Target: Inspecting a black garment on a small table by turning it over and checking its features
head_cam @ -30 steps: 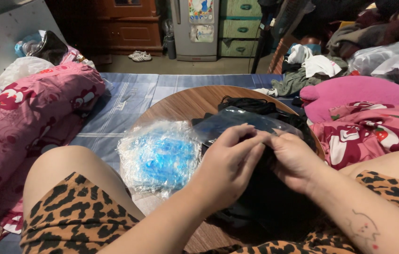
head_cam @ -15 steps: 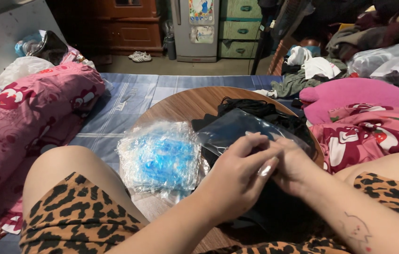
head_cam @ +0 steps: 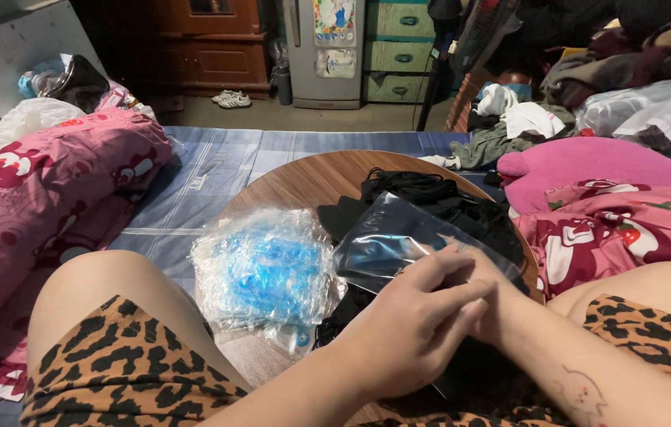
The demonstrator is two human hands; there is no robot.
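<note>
Both hands meet over the near edge of the round wooden table (head_cam: 296, 186), which I use as my landmark. My left hand (head_cam: 414, 332) lies on top, fingers curled and pressed against the right, thumb side up. My right hand (head_cam: 487, 292) is mostly hidden beneath it; I cannot tell how its fingers are set. Together they hold the near end of a clear plastic bag (head_cam: 391, 241) with something dark inside, and the bag stretches from the hands toward the middle of the table, tilted up a little. Under and behind the bag, on the far right part of the table, sits a heap of black cloth (head_cam: 438, 198). On the table's left part, just beside the bag, lies a crumpled bundle of clear wrappers (head_cam: 264, 265) with blue showing through. Left of the table is a pink pillow (head_cam: 43, 186) with red print; right of it, a pink blanket (head_cam: 628, 225).
</note>
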